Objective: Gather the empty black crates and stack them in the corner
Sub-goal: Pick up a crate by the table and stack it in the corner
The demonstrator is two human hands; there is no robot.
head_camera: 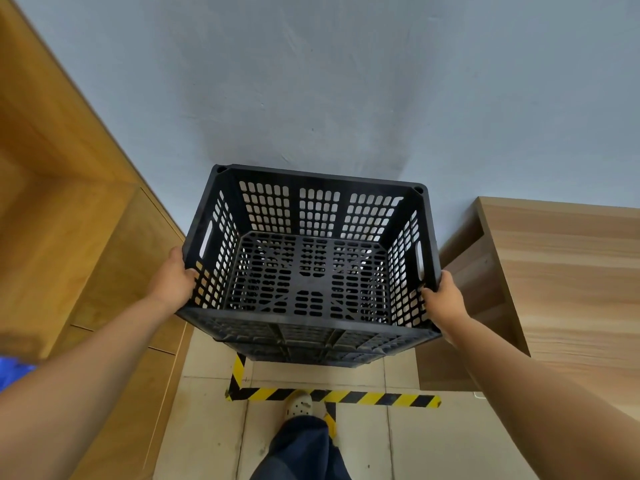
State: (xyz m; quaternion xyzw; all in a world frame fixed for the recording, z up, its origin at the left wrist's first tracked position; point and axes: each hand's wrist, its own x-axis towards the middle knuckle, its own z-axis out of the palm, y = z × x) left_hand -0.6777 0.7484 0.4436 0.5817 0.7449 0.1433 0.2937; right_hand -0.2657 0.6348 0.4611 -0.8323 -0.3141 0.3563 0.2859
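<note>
- Here, grey wall (346,81): backdrop, flanked by wooden cabinets (69,237) left and right.
- Black crate (311,271): empty, held in the air against the wall, above the floor's striped tape (346,397).
- Left hand (173,278), right hand (445,303): each grips a side rim, fingers curled over it.
- Shoe (300,403): on the tape.

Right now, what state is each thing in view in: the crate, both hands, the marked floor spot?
black crate: empty, upright, held by both side walls near the wall.
left hand: grips the crate's left side.
right hand: grips the crate's right side.
striped floor tape: partly hidden by the crate; a shoe on it.
</note>
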